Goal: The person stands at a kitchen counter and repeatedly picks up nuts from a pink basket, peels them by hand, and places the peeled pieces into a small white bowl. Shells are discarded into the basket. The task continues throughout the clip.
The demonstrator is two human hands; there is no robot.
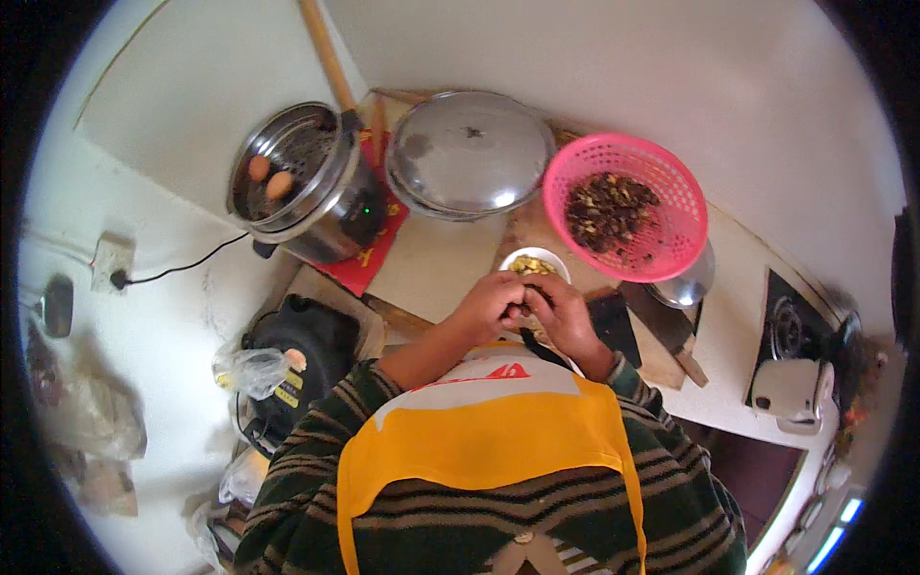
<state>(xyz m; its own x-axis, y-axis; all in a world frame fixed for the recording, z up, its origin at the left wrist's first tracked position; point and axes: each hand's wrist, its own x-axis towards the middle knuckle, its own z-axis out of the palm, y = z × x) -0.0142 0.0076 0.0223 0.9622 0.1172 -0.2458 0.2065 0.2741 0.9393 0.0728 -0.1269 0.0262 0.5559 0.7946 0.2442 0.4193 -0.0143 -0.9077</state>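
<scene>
My left hand and my right hand meet close in front of the apron, with the fingers of both curled around something small and dark that they mostly hide. Just beyond the fingertips is a white bowl holding yellowish pieces. To the right of it, a pink perforated plastic basket holds many dark brown pieces, some with pale bits. Other pale pieces show partly below my hands.
A cleaver lies at the right, near a gas stove. Behind stands a large pan with a domed metal lid. At the left, an electric pot carries a steamer tray with two brown eggs. Its cord reaches a wall socket.
</scene>
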